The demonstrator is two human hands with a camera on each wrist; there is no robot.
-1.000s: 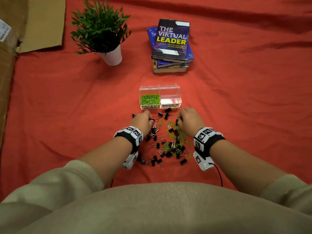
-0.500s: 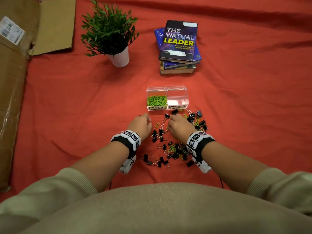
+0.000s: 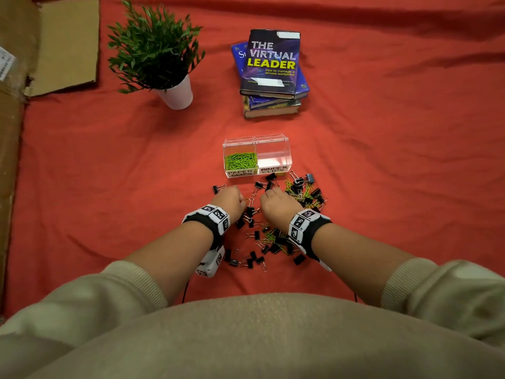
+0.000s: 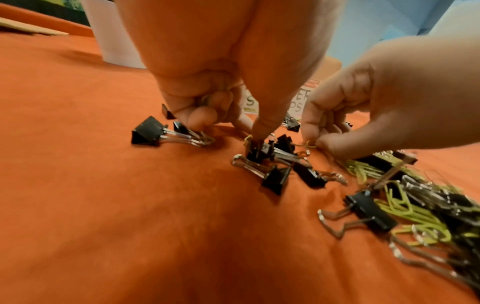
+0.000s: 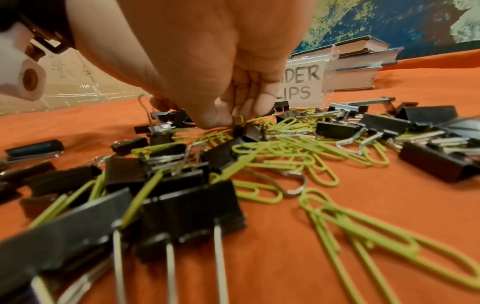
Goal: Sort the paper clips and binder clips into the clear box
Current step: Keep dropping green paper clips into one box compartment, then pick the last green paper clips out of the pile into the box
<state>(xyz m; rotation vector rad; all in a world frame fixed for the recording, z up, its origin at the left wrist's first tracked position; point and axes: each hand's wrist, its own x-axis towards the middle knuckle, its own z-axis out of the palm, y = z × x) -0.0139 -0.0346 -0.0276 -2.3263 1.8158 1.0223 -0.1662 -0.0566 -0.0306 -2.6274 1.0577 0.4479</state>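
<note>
Pinching down into the pile: left hand [image 4: 233, 86] was curled, thumb and fingertips closed on something yellow-green at the cloth, likely a paper clip [image 4: 248, 138], right against a black binder clip [image 4: 255, 151]. Could not tell whether only the one piece was caught. Right hand [image 5: 207, 67] was likewise curled, fingertips nipped on a green paper clip [image 5: 238, 119] at the top of the heap.

Around both hands: mixed scatter of binder clips [image 3: 299, 184] and green paper clips [image 3: 270, 236] on the red cloth surface [image 3: 109, 187], tangled together, mostly on the right side and toward the body.

Beyond: clear box [image 3: 257, 155] just past the pile, two labelled compartments. Left one, PAPER CLIPS, held a green heap; right one, BINDER CLIPS, looked empty. So judged roughly mid-task, binder clips not started.

Risks from here:
- Paper clips interlocked with binder clip handles, so a lift could drag extras along and drop them short of the box.
- Wrong compartment if a hitchhiking binder clip went in with the green ones.
- Loose cloth could bunch under the fingertips and spoil the pinch.
- Box light and near; a knuckle bump could shift or tip it.

Further out: potted plant [image 3: 169, 77], stack of books [image 3: 273, 77], cardboard [image 3: 65, 45].
</note>
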